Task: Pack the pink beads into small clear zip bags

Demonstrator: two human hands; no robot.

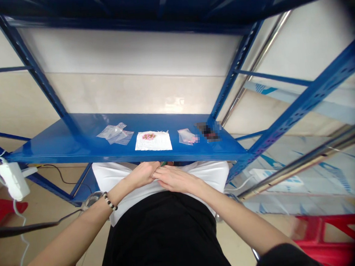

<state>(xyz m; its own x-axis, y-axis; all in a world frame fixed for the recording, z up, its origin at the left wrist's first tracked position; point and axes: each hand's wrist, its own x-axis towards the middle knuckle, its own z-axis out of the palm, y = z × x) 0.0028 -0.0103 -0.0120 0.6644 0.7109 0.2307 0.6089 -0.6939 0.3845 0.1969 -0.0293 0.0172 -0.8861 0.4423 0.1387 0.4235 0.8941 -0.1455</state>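
Both my hands meet in front of my waist, just below the front edge of the blue metal shelf (75,150). My left hand (143,174) is curled, its fingers closed against my right hand. My right hand (175,178) lies flat with its fingers stretched toward the left hand and touching it. A small green thing (164,163) peeks out above where the hands meet; I cannot make out what it is. On the shelf lies a white sheet (157,144) with small pink pieces (149,136) on it. I wear a beaded bracelet (109,201) on my left wrist.
Clear plastic bags (116,133) lie left of the sheet, a small bag with pink bits (187,136) and a dark blurred object (209,131) to its right. A white power adapter (13,181) hangs at left. Red stools (330,235) stand on the floor.
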